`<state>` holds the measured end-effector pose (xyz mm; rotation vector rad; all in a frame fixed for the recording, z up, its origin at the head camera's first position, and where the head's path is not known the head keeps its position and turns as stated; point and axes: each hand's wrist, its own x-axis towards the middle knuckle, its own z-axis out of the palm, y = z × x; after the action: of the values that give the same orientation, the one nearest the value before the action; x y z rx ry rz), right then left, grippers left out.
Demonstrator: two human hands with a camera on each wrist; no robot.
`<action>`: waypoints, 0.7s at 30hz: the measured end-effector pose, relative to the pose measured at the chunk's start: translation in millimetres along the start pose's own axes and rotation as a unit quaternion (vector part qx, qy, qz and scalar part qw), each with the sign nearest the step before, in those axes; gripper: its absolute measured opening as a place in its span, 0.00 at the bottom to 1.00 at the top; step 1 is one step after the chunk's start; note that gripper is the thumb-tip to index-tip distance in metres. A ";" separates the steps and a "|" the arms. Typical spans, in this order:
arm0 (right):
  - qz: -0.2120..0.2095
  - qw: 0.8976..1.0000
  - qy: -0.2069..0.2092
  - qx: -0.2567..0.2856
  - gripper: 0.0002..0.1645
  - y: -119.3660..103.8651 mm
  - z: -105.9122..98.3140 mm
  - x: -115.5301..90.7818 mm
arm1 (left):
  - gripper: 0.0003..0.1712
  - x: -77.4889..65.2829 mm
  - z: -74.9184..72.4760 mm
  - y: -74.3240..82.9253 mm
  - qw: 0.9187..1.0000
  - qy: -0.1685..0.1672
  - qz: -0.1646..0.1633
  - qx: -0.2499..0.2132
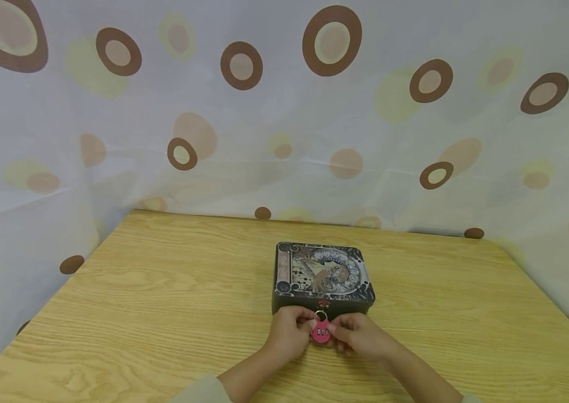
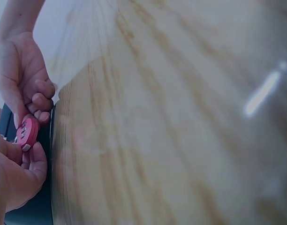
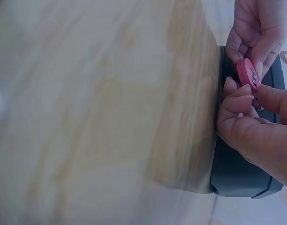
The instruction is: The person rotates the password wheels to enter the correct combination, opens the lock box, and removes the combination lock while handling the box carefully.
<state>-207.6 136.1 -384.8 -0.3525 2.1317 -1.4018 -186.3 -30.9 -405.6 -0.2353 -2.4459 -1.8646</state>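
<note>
A round pink combination padlock [image 1: 321, 333] with a row of number dials hangs at the front of a dark box [image 1: 284, 299] with an ornate printed lid. Its metal shackle is up by the box's red-topped clasp [image 1: 324, 304]; whether it is latched cannot be told. My left hand [image 1: 288, 334] pinches the lock's left side between thumb and fingers. From the right, my right hand [image 1: 362, 336] pinches the opposite edge, thumb on the dial face. Both wrist views show the padlock [image 2: 27, 133] [image 3: 249, 72] between the two hands, close against the box's front wall.
The box stands on a wood-grain table [image 1: 173, 291], its lid down. Behind and at both sides hangs a white curtain [image 1: 264, 123] with brown, peach and yellow spots. Bright reflections lie on the tabletop in the wrist views.
</note>
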 end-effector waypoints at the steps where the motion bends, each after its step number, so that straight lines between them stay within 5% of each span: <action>1: 0.002 1.000 0.000 0.000 0.16 0.4 0.2 0.2 | 0.04 0.0 0.0 0.0 1.000 0.000 -0.001 0.002; 21: -0.015 1.000 0.015 0.000 0.12 1.1 4.2 1.7 | 0.04 1.0 0.6 -0.9 1.000 0.005 -0.002 0.010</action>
<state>-206.5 132.5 -387.5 -0.3675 2.1585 -1.4326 -187.4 -30.5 -406.4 -0.2208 -2.4582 -1.8373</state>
